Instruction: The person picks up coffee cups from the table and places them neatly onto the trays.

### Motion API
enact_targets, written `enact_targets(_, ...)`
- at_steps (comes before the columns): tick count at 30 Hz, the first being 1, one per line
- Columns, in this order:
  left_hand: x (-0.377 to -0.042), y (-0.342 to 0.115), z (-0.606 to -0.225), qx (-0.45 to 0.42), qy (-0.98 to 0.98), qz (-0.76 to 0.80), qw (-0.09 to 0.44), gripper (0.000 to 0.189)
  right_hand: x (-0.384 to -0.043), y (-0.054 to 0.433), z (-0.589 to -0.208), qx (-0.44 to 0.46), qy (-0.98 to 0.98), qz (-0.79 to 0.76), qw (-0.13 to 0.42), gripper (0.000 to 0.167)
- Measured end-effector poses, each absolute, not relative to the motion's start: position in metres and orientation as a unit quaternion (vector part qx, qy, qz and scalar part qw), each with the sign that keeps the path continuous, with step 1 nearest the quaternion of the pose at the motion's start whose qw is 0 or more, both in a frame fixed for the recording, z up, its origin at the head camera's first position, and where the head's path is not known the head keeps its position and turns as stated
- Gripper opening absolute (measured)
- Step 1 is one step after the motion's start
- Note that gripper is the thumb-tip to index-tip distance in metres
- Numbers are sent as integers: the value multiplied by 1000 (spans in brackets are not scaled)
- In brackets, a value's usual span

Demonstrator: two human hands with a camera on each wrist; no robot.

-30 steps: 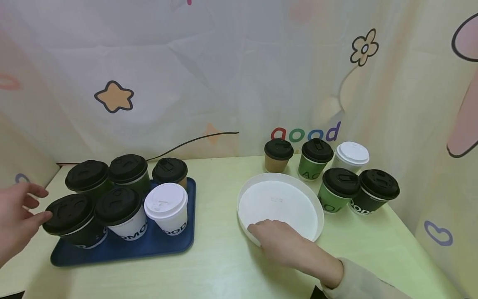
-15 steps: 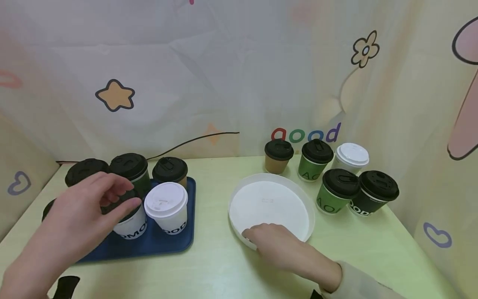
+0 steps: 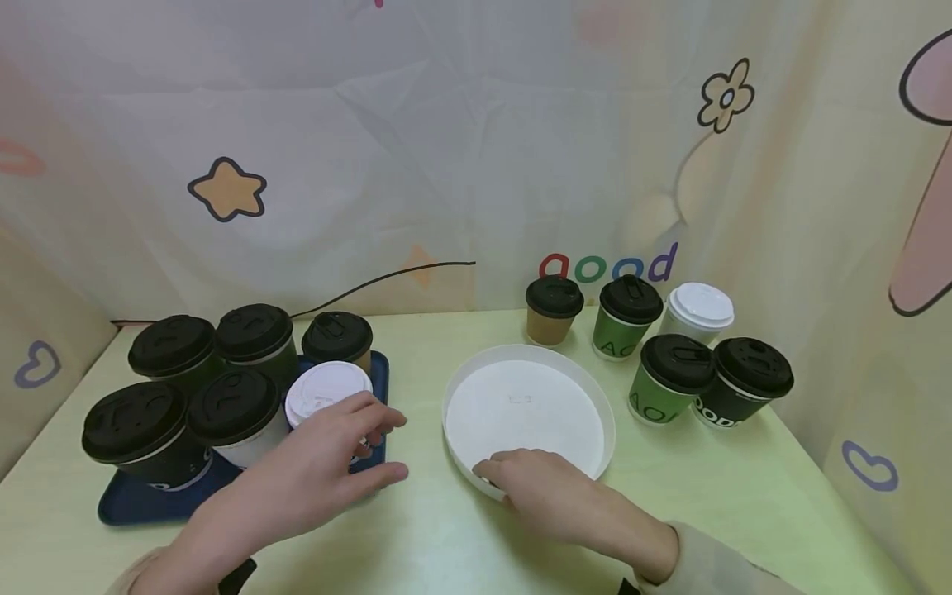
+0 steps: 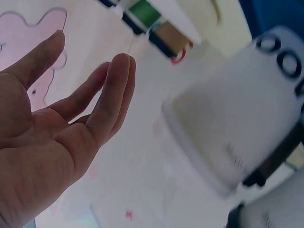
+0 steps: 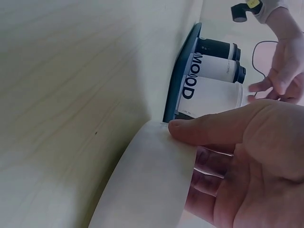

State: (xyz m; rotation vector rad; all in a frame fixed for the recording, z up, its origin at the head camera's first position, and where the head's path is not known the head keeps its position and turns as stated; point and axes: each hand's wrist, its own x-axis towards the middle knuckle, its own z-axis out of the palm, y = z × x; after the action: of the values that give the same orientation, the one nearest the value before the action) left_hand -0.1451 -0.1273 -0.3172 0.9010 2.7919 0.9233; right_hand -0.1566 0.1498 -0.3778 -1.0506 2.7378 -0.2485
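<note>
On the left, a navy tray (image 3: pixel 130 502) bears six lidded cups, set upright in two rows of three; the close packing is presumably to fit all within its edge. The front row comprises a black cup (image 3: pixel 174 467), a white cup with a black lid (image 3: pixel 234 405) and a white-lidded cup (image 3: pixel 323 387). The left hand (image 3: pixel 323 463) is raised in front of the last of these, partly masking it in the head view. Its grip is released: thumb and fingers are spread wide and hold nothing, and the left wrist view shows them apart from the cup. Next, a round white dish (image 3: pixel 528 405) sits near the middle of the table (image 3: pixel 416 537), between the two cup groups. The right hand (image 3: pixel 546 500) grasps it at the near-left rim, thumb against the outer wall and fingers curled over the edge, the gap being just the wall's thickness; this hold would appear to control the dish's position. On the right, five lidded cups stand behind and beside the dish, including a front green cup (image 3: pixel 662 398) and a slightly tilted-looking dark cup (image 3: pixel 736 395).
</note>
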Motion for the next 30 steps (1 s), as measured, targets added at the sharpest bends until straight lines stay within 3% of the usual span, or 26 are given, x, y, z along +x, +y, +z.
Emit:
enact_targets(5, -152, -109, -337, 299, 906, 293, 66, 53, -159, 151, -377, -356, 923, -101, 104, 30)
enact_targets(12, -157, -93, -359, 271, 918, 282, 66, 69, -158, 154, -378, -363, 918, -123, 101, 32)
enact_targets(30, -177, -72, -383, 218, 925, 304, 66, 67, -154, 151, -381, -390, 905, -143, 97, 36)
